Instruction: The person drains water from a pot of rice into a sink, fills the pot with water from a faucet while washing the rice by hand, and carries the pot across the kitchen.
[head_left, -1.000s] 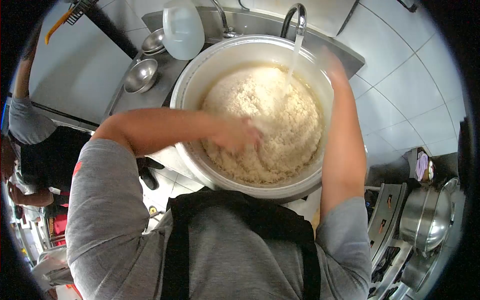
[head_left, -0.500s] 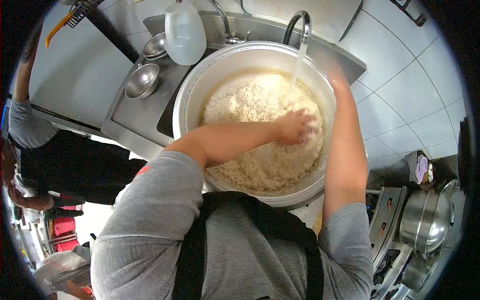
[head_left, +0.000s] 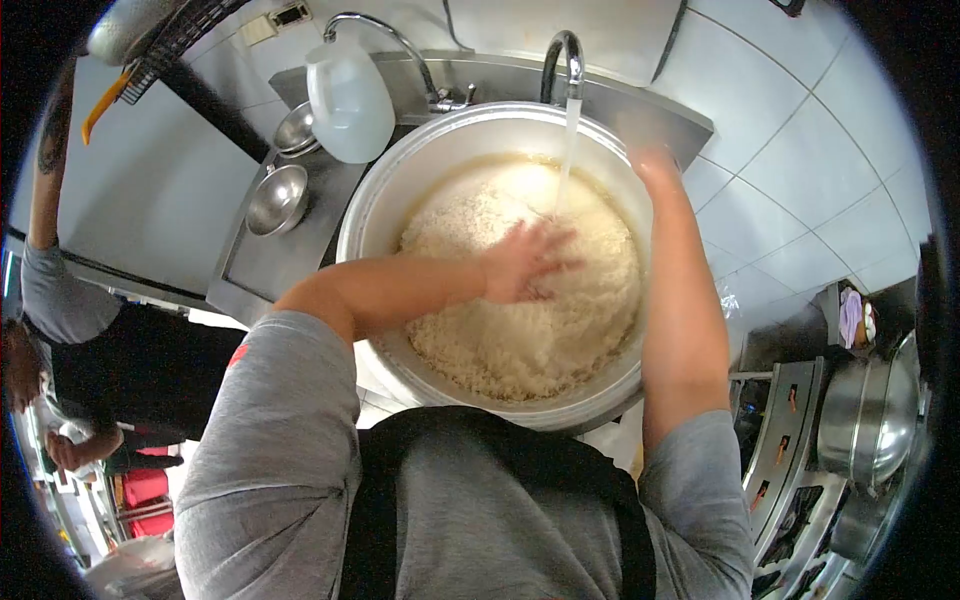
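Note:
A large pale metal pot (head_left: pixel 372 222) stands in the sink area, filled with white grains that look like rice (head_left: pixel 500 350) in cloudy water. My left hand (head_left: pixel 528 262) is over the wet grains with its fingers spread, blurred by motion and holding nothing I can see. At the pot's far right rim is my right hand (head_left: pixel 655 165); its fingers are smeared and partly hidden, so their grip cannot be made out. Water (head_left: pixel 569 150) runs from the curved faucet (head_left: pixel 566 62) into the pot, just beyond my left hand.
A translucent plastic jug (head_left: pixel 350 105) and several metal bowls (head_left: pixel 278 200) sit on the steel counter to the left. A second faucet (head_left: pixel 400 60) is behind. Another person (head_left: pixel 130 345) stands at left. Large metal pots (head_left: pixel 868 420) are by the stove at right.
My left hand has moved left across the grains, away from the stream, and its fingers are now spread. My right hand stays by the rim. The camera view has shifted slightly.

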